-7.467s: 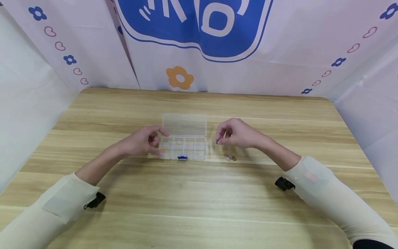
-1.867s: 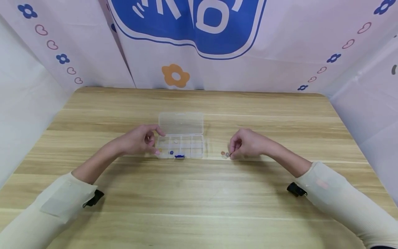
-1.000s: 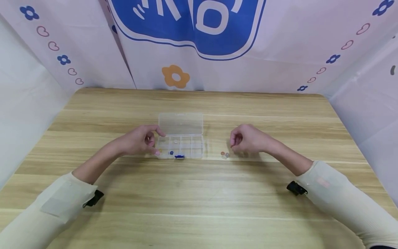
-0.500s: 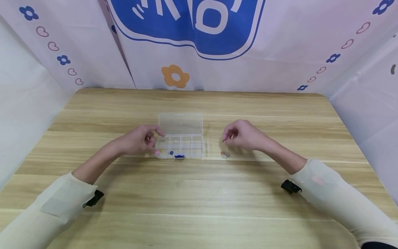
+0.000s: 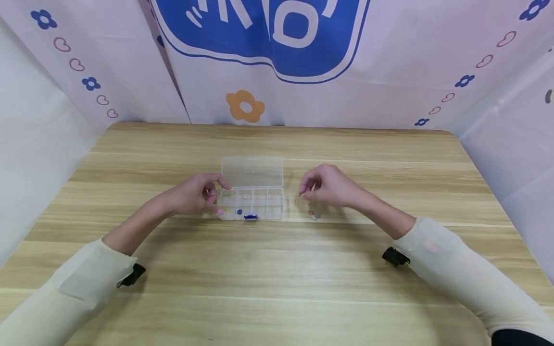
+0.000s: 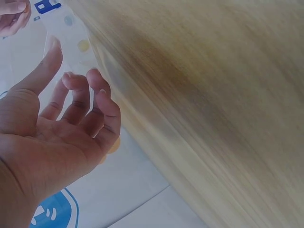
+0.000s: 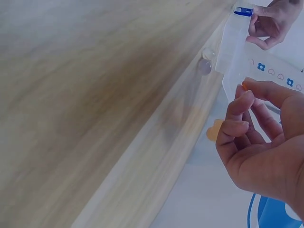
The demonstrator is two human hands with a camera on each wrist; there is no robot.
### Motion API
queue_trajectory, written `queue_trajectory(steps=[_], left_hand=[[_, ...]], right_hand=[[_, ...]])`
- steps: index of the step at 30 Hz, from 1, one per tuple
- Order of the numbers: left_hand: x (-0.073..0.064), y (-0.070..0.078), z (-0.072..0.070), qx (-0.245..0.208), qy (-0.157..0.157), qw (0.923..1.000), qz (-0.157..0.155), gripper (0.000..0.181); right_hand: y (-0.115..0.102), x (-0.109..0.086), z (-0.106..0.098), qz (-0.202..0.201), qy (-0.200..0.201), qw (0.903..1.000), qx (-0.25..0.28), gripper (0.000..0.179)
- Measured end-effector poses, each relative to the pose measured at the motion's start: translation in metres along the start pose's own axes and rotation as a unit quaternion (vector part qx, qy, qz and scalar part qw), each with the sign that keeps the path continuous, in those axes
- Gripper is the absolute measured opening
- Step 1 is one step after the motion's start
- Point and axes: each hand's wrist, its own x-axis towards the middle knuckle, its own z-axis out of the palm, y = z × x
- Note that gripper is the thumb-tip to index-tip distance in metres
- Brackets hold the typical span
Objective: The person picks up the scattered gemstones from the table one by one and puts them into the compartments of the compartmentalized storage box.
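Observation:
A clear plastic compartment box stands on the table, its lid folded back and its latch blue. Thumb and index finger of my left hand grip its left end, the other fingers curled loosely. Inside sit small round pieces: a yellow one, a blue one and a whitish one. My right hand pinches a small orange piece just above the table, right of the box. Below that hand lie an orange disc, a clear disc and a purplish disc.
The wooden table runs back to a white printed cloth along its far edge. White side panels stand left and right. A black clip hangs from the left sleeve, another clip from the right.
Earlier my right hand held a blue piece, which now lies in the box. Since then it has picked an orange piece from the loose ones and moved left towards the box. My left hand stays put.

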Motion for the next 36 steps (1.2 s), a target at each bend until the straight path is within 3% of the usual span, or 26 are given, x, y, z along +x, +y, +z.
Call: queue_trajectory(steps=[16, 36], left_hand=[[-0.001, 0.003, 0.001, 0.026, 0.016, 0.9995, 0.007, 0.051], [-0.002, 0.006, 0.002, 0.058, 0.021, 0.9980, 0.012, 0.048]], right_hand=[[-0.017, 0.018, 0.010, -0.035, -0.002, 0.9994, 0.004, 0.007], [-0.023, 0.036, 0.028, -0.029, -0.006, 0.9994, 0.016, 0.005]])
